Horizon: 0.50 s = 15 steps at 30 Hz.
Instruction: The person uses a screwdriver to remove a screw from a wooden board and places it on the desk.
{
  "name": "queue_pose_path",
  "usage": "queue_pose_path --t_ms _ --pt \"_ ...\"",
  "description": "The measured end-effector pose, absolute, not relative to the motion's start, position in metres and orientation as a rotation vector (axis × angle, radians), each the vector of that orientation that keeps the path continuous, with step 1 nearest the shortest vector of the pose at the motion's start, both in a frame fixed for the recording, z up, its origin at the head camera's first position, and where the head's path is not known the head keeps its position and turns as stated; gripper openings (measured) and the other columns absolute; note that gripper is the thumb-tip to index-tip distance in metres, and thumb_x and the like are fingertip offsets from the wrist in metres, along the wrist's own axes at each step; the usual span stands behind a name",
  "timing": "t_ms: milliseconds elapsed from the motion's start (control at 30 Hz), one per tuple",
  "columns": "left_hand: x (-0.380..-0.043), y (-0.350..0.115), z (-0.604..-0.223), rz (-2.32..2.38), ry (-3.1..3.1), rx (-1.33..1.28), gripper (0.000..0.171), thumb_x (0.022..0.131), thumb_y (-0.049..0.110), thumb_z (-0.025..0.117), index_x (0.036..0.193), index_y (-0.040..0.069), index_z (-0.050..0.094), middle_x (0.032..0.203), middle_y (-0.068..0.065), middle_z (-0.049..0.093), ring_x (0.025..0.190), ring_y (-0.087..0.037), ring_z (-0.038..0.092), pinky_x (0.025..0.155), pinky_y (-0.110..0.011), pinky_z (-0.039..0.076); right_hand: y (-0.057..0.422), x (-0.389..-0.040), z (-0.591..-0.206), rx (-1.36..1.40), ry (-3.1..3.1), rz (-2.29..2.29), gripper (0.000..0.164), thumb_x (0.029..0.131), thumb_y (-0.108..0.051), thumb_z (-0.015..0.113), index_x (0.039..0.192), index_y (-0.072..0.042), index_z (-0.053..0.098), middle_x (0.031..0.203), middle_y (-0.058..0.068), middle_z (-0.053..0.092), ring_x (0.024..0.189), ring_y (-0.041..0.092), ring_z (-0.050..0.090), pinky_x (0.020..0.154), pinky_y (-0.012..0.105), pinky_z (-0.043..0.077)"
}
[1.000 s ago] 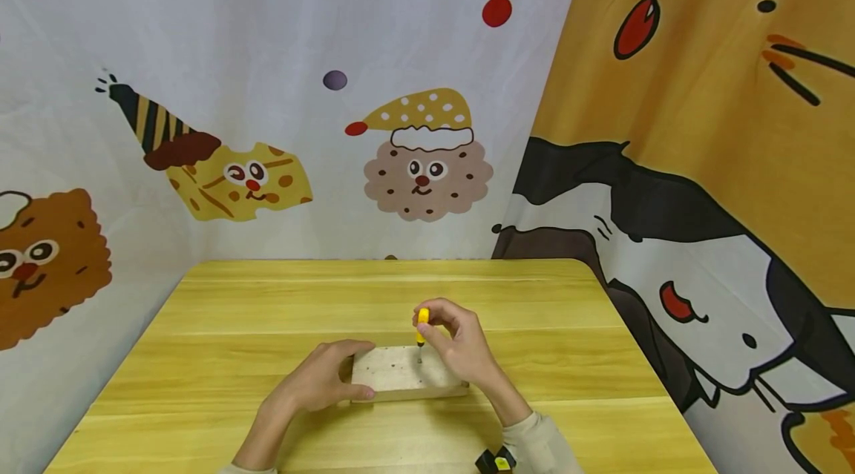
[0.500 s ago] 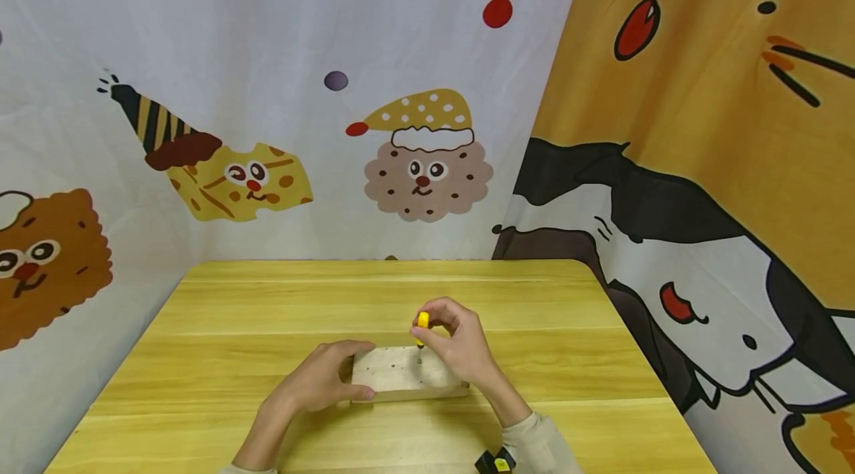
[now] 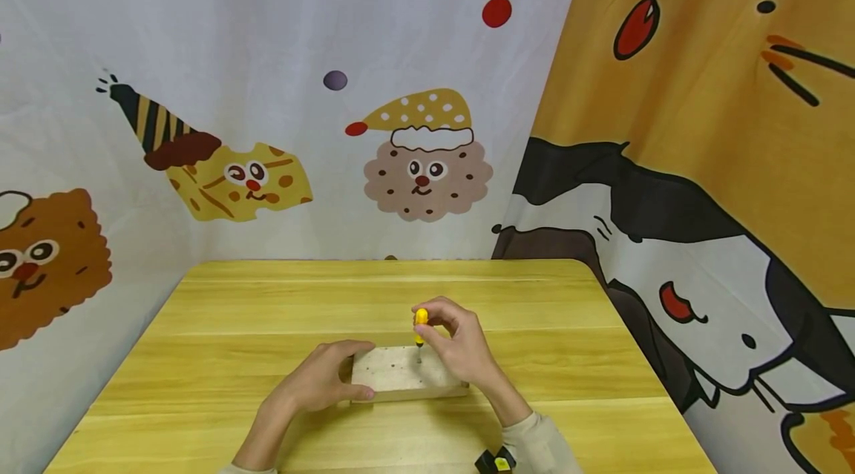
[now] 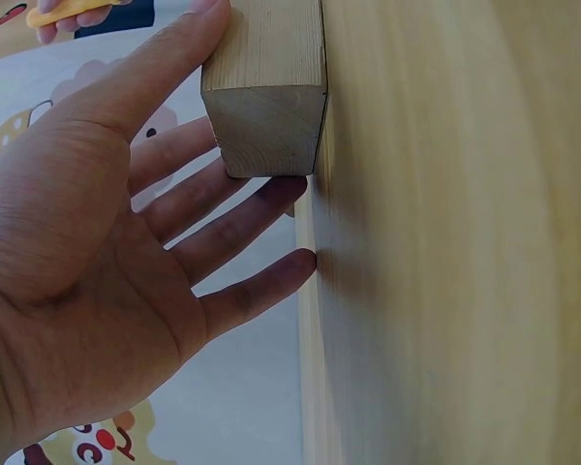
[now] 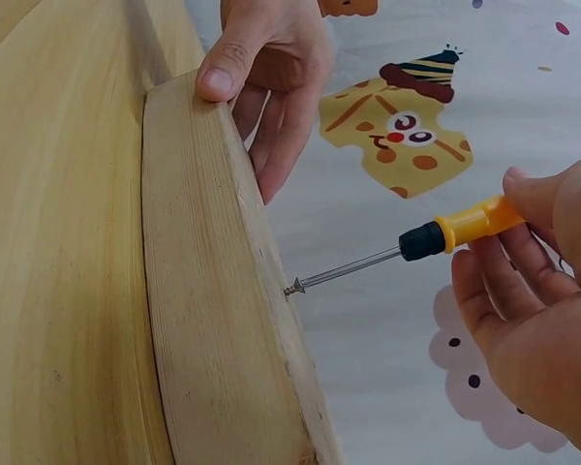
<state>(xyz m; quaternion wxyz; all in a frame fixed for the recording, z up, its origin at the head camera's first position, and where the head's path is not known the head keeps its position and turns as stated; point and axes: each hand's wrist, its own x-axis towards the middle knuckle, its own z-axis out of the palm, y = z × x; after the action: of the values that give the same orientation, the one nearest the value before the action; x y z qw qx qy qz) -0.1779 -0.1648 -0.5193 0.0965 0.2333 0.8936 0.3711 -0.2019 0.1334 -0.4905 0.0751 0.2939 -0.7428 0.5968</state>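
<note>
A pale wooden block (image 3: 384,379) with several small dark holes lies on the table. My left hand (image 3: 320,377) grips its left end, thumb along the near edge and fingers at the far side; the left wrist view shows the block's end face (image 4: 271,131) between them. Above the block, my right hand (image 3: 464,344) holds a small yellow screwdriver (image 3: 421,326) by its handle, thumb against the fingers. Its shaft points down, nearly upright. In the right wrist view the tip meets the head of a screw (image 5: 293,289) that stands partly out of the block's top face.
The wood-grain table (image 3: 267,296) stretches around the block. Printed cartoon curtains (image 3: 267,51) hang behind it and at its right side. A black object with a yellow patch (image 3: 496,461) sits beside the right sleeve at the near edge.
The screwdriver handle has shifted slightly left, and the right thumb and fingers have moved a little on it. The block and left hand stay where they were.
</note>
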Motion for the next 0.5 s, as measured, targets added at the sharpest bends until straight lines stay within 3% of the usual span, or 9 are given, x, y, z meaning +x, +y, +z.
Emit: queue_pose_path --t_ms 167,367,500 --pt "-0.1779 -0.1645 -0.5201 1.102 2.649 0.684 0.083 0.090 0.044 0.097 0.154 0.002 0.066 0.158 -0.019 0.069 0.151 -0.047 0.062 0.127 -0.071 0.051 0.1338 -0.2018 -0.4894 0.900 -2.232 1.789 0.025 0.109 -0.005 0.073 0.134 -0.006 0.077 0.120 0.022 0.078 0.104 0.031 0.076 0.094 0.026 0.069" --pt "-0.1779 -0.1644 -0.5202 1.102 2.651 0.678 0.084 0.089 0.044 0.097 0.154 0.001 0.066 0.158 -0.020 0.069 0.151 -0.048 0.062 0.127 -0.072 0.050 0.1331 -0.2009 -0.4874 0.878 -2.267 1.812 0.024 0.112 -0.006 0.069 0.135 -0.007 0.076 0.119 0.020 0.079 0.106 0.025 0.078 0.096 0.024 0.068" --pt "-0.1776 -0.1643 -0.5196 1.107 2.646 0.675 0.084 0.089 0.043 0.097 0.154 0.001 0.065 0.158 -0.020 0.069 0.151 -0.048 0.061 0.127 -0.072 0.049 0.1330 -0.2008 -0.4879 0.888 -2.265 1.817 0.022 0.111 -0.005 0.070 0.133 -0.007 0.076 0.117 0.020 0.079 0.104 0.031 0.078 0.095 0.024 0.068"
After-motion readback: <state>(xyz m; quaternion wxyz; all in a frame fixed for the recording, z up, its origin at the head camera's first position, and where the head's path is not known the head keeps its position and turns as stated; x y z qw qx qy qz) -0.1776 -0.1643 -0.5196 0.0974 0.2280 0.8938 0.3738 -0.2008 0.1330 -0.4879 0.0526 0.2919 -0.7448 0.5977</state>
